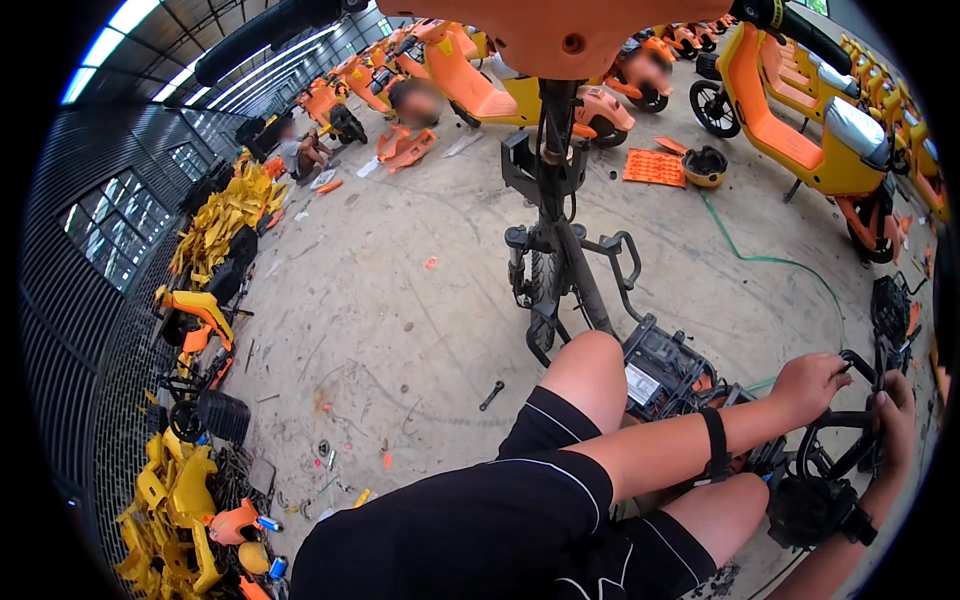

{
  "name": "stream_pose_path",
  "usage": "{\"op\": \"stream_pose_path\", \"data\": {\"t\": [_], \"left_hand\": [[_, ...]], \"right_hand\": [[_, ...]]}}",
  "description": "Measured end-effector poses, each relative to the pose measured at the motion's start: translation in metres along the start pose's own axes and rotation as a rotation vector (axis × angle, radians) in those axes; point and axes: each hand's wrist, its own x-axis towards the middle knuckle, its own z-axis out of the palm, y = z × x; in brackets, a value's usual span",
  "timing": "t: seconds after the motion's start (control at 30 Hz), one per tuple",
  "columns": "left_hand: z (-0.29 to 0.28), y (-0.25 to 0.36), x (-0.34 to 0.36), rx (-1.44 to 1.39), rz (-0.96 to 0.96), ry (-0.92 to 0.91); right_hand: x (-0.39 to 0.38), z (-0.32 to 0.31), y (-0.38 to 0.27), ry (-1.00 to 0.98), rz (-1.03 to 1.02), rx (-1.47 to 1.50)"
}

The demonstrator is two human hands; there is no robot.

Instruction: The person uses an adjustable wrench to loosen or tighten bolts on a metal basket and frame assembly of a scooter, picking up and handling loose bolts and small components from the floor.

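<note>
I sit beside a stripped electric scooter, whose black steering column (560, 150) rises in front of me under an orange front panel (560, 40). My left hand (808, 388) reaches across to the right, its fingers closed at a curved black bar (856, 362). Next to it, my right hand (893, 412) is closed around an upright black part of the scooter's rear frame. Below both hands is a black tubular loop (812, 440). What lies inside the fingers is partly hidden. The scooter's open black middle section (665, 370) runs past my knees.
A wrench (491, 396) lies on the concrete floor. Yellow panels are heaped (220, 225) along the left wall, with another pile (170, 500) nearer. Yellow-orange scooters (790, 130) stand in rows behind. A green hose (770, 258) crosses the floor. Another person (300, 155) crouches far left.
</note>
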Motion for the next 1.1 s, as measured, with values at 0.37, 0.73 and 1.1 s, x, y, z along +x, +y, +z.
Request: {"op": "stream_pose_path", "data": {"t": [0.37, 0.73, 1.1], "left_hand": [[-0.002, 0.002, 0.0, -0.011, -0.011, 0.011], [-0.006, 0.004, 0.001, 0.065, 0.038, -0.021], [-0.003, 0.0, -0.002, 0.074, 0.071, -0.011]], "right_hand": [[-0.002, 0.011, 0.003, -0.143, 0.164, -0.042], [-0.003, 0.021, -0.004, -0.117, 0.128, -0.039], [-0.008, 0.023, -0.002, -0.046, 0.042, -0.123]]}}
